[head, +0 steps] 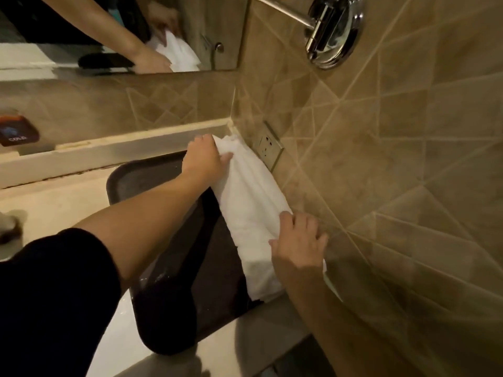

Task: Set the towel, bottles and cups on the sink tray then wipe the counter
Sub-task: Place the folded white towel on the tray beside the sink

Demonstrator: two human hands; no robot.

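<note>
A folded white towel [251,210] lies along the right side of a dark rectangular tray [174,317], close against the tiled side wall. My left hand [205,159] grips the towel's far end near the back corner. My right hand [298,240] holds the near end of the towel, fingers curled over its edge. The tray rests on the pale counter [54,208]. No bottles or cups are clearly in view.
A wall socket [268,145] sits just right of the towel's far end. A mirror [109,31] spans the back wall above a pale ledge [109,151]. A chrome wall fitting [333,28] projects at top right. A blurred object [9,227] stands at the counter's left edge.
</note>
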